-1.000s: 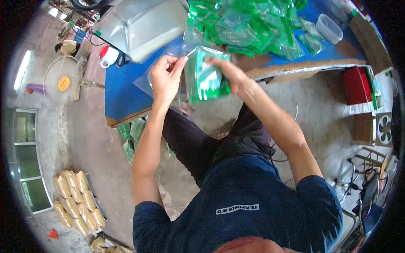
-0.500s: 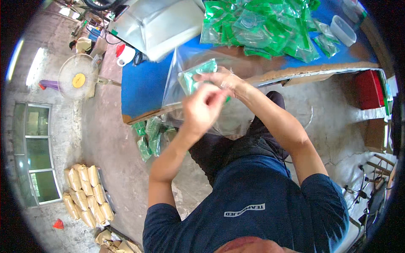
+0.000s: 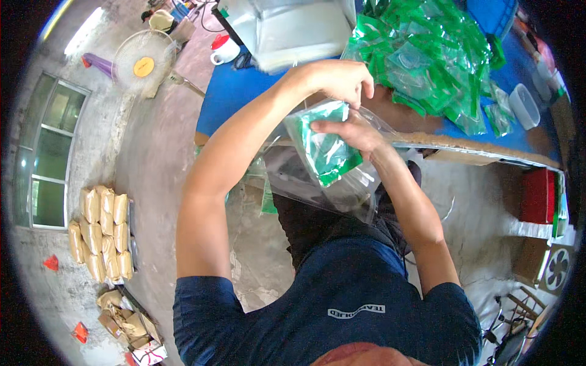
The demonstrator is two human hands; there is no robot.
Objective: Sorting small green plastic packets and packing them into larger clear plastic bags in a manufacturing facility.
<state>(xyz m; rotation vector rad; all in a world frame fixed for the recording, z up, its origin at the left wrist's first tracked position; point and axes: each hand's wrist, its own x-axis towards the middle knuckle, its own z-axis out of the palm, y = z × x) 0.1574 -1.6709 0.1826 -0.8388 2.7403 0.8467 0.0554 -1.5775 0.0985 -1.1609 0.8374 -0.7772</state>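
Note:
My left hand pinches the top edge of a large clear plastic bag that hangs open in front of my chest. My right hand is inside the bag's mouth, gripping a stack of small green packets and holding them partway in the bag. Just beyond both hands runs the blue table, with a heap of green packets on its right part.
A clear plastic sheet or box lies on the table's far left. A small clear tub stands at the right. A floor fan, a white jug, tan sacks and a red box surround the table.
My left arm has risen and crossed over toward the bag's top edge. The green packets have gone deeper into the clear bag, which hangs lower than before.

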